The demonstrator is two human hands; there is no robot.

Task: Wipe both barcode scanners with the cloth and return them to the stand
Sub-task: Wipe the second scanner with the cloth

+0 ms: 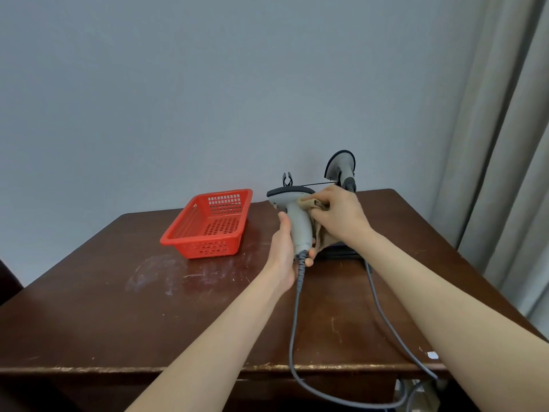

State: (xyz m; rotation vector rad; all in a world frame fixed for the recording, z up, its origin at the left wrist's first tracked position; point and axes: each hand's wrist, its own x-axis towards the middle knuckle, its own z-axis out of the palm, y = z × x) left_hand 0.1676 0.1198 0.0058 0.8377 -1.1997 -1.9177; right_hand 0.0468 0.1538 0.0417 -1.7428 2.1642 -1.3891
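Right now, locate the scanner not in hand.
Head view, right of centre: that scanner sits on the stand at the table's back edge, behind the right hand.

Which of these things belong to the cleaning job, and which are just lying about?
Part of the job: scanner gripped by left hand, cloth in right hand, second scanner on the stand.
Lying about: red basket, curtain.

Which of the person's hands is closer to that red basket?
Left. The left hand grips the scanner by its handle, just right of the red basket. The right hand presses the cloth on the scanner's other side, farther away.
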